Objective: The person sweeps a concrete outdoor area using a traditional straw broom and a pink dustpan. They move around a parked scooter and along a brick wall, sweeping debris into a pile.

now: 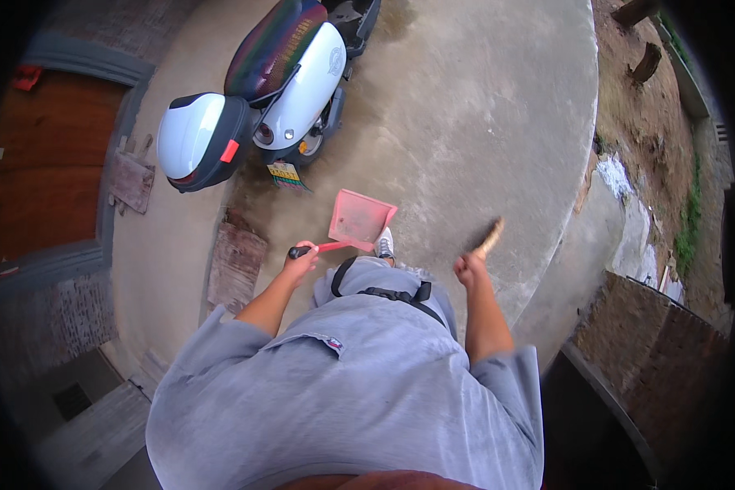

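Observation:
My left hand [304, 260] is closed around the black grip of a dustpan [359, 219]. The dustpan has a red handle and a pinkish-red pan, with some dark specks in it. The pan hangs in front of me, beside my shoe [385, 243]. In my closed right hand [469, 267] is a hand brush [491, 237] with a tan, wood-like back. A dark, blurred patch along its left side looks like bristles. The brush points away from me, over the concrete and apart from the dustpan.
A white scooter [314, 90] with a patterned seat and a rear top box [204, 139] stands ahead on the left. Boards [235, 265] lie near the wall and a brown door [45, 163]. The concrete [498, 114] ends in a curved edge beside bare soil [641, 114] at right.

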Demonstrator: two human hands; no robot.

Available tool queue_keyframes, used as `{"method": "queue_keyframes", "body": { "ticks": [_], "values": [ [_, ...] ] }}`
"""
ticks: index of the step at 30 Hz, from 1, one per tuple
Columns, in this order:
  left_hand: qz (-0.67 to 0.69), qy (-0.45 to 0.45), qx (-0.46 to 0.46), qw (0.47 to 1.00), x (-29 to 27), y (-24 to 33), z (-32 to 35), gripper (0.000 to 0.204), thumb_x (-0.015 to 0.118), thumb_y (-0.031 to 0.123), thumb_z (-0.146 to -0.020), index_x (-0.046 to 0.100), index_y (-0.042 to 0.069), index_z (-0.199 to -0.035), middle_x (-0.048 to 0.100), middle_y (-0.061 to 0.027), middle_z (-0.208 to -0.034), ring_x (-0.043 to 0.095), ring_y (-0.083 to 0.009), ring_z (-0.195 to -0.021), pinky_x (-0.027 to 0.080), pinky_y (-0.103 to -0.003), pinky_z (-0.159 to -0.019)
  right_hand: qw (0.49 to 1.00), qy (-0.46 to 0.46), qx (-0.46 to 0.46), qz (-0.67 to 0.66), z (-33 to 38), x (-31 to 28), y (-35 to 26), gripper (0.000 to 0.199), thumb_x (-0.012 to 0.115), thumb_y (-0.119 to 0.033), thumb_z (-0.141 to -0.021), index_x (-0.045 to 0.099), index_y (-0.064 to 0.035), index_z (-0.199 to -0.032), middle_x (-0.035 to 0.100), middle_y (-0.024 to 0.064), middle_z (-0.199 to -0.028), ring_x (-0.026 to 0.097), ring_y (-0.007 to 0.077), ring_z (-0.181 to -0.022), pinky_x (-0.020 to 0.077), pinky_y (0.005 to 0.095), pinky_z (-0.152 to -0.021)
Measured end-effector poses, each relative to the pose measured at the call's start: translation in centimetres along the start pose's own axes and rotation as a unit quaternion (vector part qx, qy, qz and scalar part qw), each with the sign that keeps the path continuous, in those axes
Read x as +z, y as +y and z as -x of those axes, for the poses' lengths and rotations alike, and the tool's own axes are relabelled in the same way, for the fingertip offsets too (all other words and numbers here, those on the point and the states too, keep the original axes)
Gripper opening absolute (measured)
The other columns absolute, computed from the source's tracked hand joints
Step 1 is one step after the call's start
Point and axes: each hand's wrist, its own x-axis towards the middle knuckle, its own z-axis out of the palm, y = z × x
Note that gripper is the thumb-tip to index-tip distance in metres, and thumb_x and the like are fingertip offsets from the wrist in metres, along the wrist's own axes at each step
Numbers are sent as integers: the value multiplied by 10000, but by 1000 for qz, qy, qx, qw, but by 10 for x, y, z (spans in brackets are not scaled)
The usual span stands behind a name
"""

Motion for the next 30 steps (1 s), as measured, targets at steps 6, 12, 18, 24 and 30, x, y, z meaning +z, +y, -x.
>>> {"method": "queue_keyframes", "body": {
  "ticks": [6,12,18,24,30],
  "values": [
    [18,53,10,998,15,12,10,142,640,221,-826,533,152,-890,534,16,-799,537,-96,-709,451,-240,-581,987,-98,29,125,42,173,-34,121,436,27,-807,357,-54,-850,379,32,-563,377,130,-403,345,256,-338],
    [67,150,-14,986,34,-14,12,134,643,176,-818,521,147,-866,504,12,-684,518,-90,-618,437,-213,-518,970,-181,65,146,5,219,-112,115,464,25,-825,448,-56,-905,437,39,-555,406,115,-392,396,255,-358],
    [76,197,-6,978,80,35,30,110,612,142,-833,512,152,-879,511,-4,-679,519,-117,-564,438,-235,-465,948,-232,84,203,-64,216,-224,74,481,-4,-843,450,-43,-898,461,29,-568,426,103,-410,414,230,-367],
    [57,275,-26,959,152,102,10,129,604,162,-842,522,197,-935,566,-20,-748,579,-157,-617,499,-261,-525,982,-130,121,70,-93,108,-361,59,485,-24,-855,426,-25,-854,444,18,-563,407,83,-402,390,210,-340],
    [48,235,-88,967,207,184,-46,111,583,246,-862,532,218,-956,582,-10,-795,594,-151,-648,499,-247,-550,990,-58,90,-86,-111,-71,-470,44,440,-32,-869,401,-12,-874,405,4,-550,390,74,-394,346,178,-317]
  ]
}}
